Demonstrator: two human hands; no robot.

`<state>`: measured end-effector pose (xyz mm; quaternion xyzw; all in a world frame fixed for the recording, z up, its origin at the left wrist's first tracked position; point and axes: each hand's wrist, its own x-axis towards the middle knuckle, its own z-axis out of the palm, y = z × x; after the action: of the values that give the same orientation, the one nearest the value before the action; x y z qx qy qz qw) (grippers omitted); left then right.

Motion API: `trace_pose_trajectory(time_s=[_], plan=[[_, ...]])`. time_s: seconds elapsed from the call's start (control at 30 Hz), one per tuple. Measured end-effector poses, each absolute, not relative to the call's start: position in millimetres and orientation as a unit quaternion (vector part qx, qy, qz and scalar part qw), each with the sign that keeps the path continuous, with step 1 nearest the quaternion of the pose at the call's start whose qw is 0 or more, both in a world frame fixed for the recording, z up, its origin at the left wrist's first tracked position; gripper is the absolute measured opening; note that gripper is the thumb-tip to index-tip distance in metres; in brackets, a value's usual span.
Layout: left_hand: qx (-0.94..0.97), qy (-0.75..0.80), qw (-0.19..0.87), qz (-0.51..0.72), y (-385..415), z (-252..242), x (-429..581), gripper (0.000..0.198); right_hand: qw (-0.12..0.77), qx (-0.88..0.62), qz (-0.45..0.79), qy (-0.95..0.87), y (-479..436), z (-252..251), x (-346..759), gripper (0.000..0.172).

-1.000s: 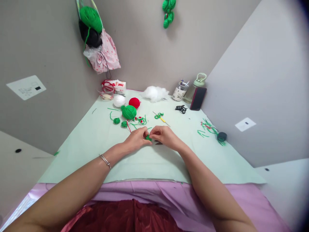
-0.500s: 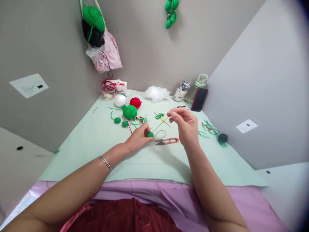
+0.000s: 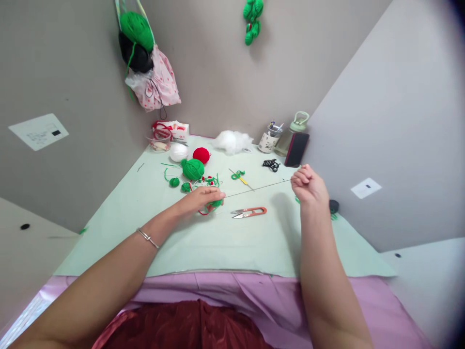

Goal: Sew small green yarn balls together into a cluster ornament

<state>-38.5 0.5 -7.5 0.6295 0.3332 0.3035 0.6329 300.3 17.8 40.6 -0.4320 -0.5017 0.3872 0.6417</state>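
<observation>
My left hand (image 3: 203,198) is closed around a small green crocheted ball (image 3: 217,203), which shows under the fingers. From it a dark thread (image 3: 257,187) runs taut, up and to the right, into my closed right hand (image 3: 308,184). Whether a needle is in the right fingers is hidden. Orange thread snips (image 3: 256,211) lie on the table just right of the left hand. Behind them a yellow-handled crochet hook (image 3: 244,181) rests by a curled green piece (image 3: 238,175).
Green (image 3: 193,168), red (image 3: 201,155) and white yarn balls (image 3: 179,152) sit behind my left hand. White stuffing (image 3: 233,141), a pen cup (image 3: 269,139), a bottle (image 3: 288,135) and a phone (image 3: 297,149) line the back. A black claw clip (image 3: 271,165) and black tape roll (image 3: 333,206) lie rightward.
My right hand has moved right and curled tighter, drawing the thread straight. My left hand has shifted slightly left with the green ball. The loose thread loop near the snips is gone.
</observation>
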Motion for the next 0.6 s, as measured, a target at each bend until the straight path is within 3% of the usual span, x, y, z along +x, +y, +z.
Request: trace_pose_trajectory(time_s=[0.17, 0.37, 0.47, 0.6], plan=[[0.588, 0.321, 0.679, 0.299, -2.6, -7.6, -36.3, 0.037, 0.655, -0.440, 0.373, -0.489, 23.0, 35.1, 316.5, 0.055], [0.557, 0.328, 0.691, 0.324, -4.8, -10.0, -32.0, 0.046, 0.621, -0.428, 0.439, -0.487, 25.1, 21.7, 255.9, 0.035], [0.548, 0.330, 0.696, 0.327, -5.2, -10.4, -31.3, 0.050, 0.529, -0.412, 0.537, -0.512, 10.8, 14.0, 207.9, 0.033], [0.540, 0.336, 0.683, 0.360, -5.6, -10.6, -28.5, 0.049, 0.387, -0.437, 0.580, -0.569, -8.0, 4.4, 166.6, 0.034]])
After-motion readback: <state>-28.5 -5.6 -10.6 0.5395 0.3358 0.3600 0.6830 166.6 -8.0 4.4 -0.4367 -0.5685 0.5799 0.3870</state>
